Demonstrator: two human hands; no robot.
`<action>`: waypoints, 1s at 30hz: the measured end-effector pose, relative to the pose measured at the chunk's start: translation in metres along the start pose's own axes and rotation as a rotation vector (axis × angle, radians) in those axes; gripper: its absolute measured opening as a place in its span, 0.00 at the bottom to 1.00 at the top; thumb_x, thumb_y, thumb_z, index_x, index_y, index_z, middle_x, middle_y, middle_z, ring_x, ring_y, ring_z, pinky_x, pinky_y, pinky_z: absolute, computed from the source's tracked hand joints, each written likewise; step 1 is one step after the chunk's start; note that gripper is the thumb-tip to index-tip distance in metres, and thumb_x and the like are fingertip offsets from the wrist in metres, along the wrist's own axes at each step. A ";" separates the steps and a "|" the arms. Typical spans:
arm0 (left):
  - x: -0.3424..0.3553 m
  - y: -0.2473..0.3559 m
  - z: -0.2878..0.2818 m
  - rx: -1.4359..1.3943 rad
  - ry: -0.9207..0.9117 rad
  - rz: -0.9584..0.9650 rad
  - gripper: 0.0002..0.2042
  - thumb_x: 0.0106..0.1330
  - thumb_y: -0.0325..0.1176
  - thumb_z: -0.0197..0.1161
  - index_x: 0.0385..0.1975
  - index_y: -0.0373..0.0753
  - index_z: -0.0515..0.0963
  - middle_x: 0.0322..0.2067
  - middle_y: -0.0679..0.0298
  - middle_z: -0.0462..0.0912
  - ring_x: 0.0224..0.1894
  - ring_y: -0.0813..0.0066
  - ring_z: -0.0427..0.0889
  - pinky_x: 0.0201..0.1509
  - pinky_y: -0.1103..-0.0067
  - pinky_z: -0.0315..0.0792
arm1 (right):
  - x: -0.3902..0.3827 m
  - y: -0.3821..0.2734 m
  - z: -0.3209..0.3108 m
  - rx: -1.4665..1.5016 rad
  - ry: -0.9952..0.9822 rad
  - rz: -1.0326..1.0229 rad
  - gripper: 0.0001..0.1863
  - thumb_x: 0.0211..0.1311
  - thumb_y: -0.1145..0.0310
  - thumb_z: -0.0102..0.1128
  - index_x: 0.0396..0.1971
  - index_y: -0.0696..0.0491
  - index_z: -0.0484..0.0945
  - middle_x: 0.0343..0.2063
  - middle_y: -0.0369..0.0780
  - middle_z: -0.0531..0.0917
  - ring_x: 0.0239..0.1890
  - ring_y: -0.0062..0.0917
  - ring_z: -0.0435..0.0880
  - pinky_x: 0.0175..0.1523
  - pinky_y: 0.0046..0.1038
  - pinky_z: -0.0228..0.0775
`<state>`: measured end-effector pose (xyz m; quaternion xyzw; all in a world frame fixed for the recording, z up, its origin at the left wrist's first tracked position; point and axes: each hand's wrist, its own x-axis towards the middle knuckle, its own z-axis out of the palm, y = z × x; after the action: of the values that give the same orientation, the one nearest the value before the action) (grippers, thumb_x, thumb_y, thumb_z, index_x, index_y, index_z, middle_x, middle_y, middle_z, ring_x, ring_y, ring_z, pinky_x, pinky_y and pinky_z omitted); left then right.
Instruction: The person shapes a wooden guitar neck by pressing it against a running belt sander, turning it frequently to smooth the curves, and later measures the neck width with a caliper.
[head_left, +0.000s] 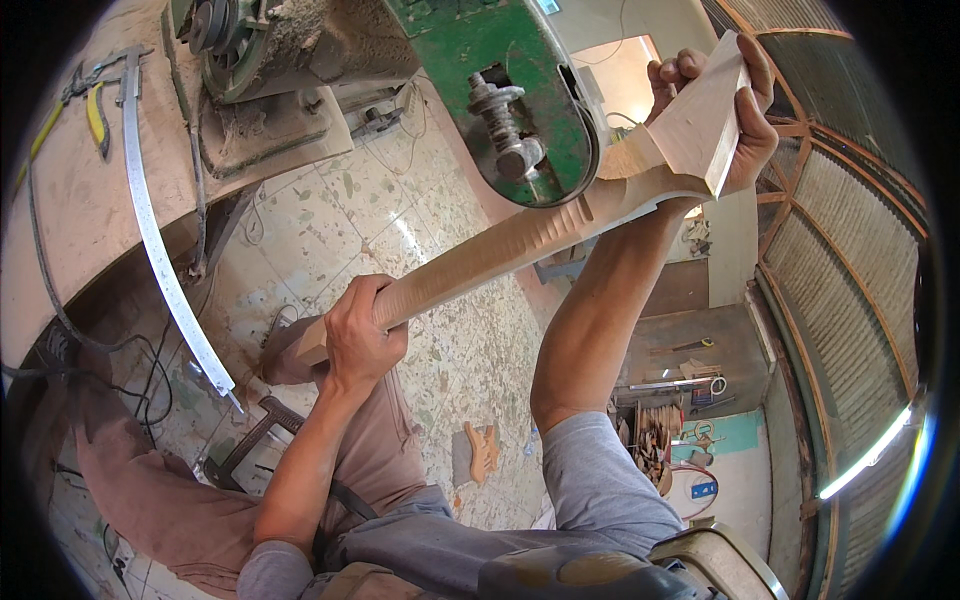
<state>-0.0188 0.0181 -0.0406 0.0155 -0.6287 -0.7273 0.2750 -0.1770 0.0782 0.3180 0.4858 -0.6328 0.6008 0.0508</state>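
A long piece of pale wood shaped like a guitar neck slants across the middle, from lower left to upper right. My left hand wraps round its narrow near end. At the upper right, my right hand grips the wide, flat angled end, fingers on both sides of it. The wood's upper edge passes right by the rounded end of a green machine arm, which looks like a belt sander and has a spring and bolt on it. Whether the wood touches the belt is hidden. Fine ripple marks show along the wood.
On the left, a dusty bench holds pliers and a metal ruler that juts past its edge. A motor stands behind. Below are cables, a black clamp-like frame and a wood offcut on the tiled floor.
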 end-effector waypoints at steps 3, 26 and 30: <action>0.001 0.001 -0.001 -0.002 -0.012 -0.014 0.17 0.48 0.19 0.66 0.41 0.34 0.79 0.36 0.49 0.85 0.38 0.44 0.87 0.43 0.65 0.79 | 0.001 -0.001 -0.002 -0.022 0.004 0.010 0.28 0.64 0.63 0.47 0.62 0.57 0.74 0.33 0.54 0.79 0.38 0.40 0.77 0.50 0.44 0.71; 0.012 -0.008 -0.008 0.008 -0.086 -0.012 0.13 0.48 0.22 0.70 0.36 0.37 0.80 0.33 0.52 0.84 0.35 0.46 0.85 0.38 0.62 0.79 | -0.002 0.003 0.005 -0.297 0.111 -0.161 0.26 0.65 0.62 0.45 0.58 0.62 0.74 0.28 0.49 0.80 0.32 0.35 0.82 0.40 0.35 0.77; 0.015 -0.012 -0.009 0.000 -0.094 0.012 0.13 0.49 0.23 0.71 0.35 0.37 0.79 0.32 0.53 0.84 0.35 0.46 0.85 0.38 0.62 0.79 | -0.007 0.003 0.012 -0.382 0.155 -0.166 0.26 0.66 0.62 0.45 0.58 0.62 0.75 0.26 0.48 0.81 0.31 0.32 0.83 0.39 0.33 0.77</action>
<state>-0.0327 0.0039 -0.0483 -0.0223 -0.6411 -0.7254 0.2494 -0.1695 0.0720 0.3082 0.4704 -0.6870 0.4994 0.2396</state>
